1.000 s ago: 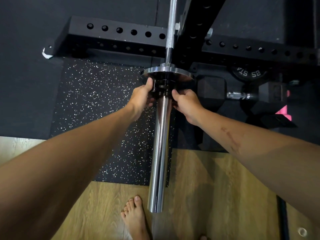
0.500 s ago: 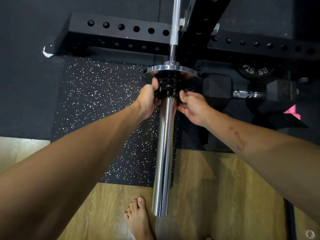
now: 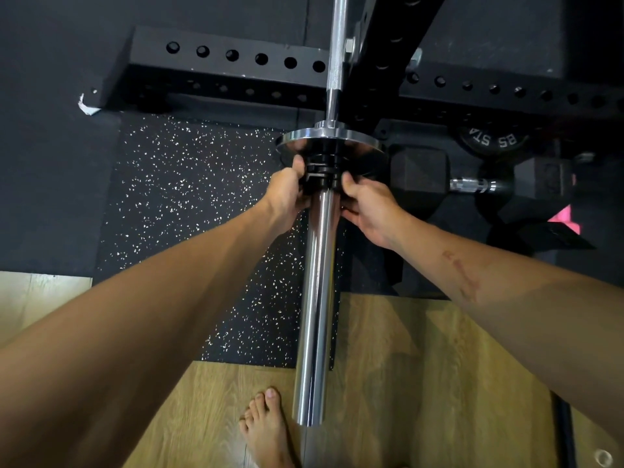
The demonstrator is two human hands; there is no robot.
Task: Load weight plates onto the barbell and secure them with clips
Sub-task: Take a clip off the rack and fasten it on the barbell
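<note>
Head view, looking down: both hands hold a black clip (image 3: pixel 321 175) on the barbell sleeve (image 3: pixel 315 298), left hand (image 3: pixel 286 194) and right hand (image 3: pixel 368 204) curled round it, against a chrome weight plate (image 3: pixel 358 143). Loading looks done; the clip probably still needs locking.

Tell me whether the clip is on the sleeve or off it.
On: the clip rings the sleeve beside the plate, gripped by both hands.

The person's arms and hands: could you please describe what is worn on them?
Nothing visible: both forearms are bare, with no sleeves, gloves, watch or rings on the left hand or right hand. The right forearm carries a long reddish mark.
</note>
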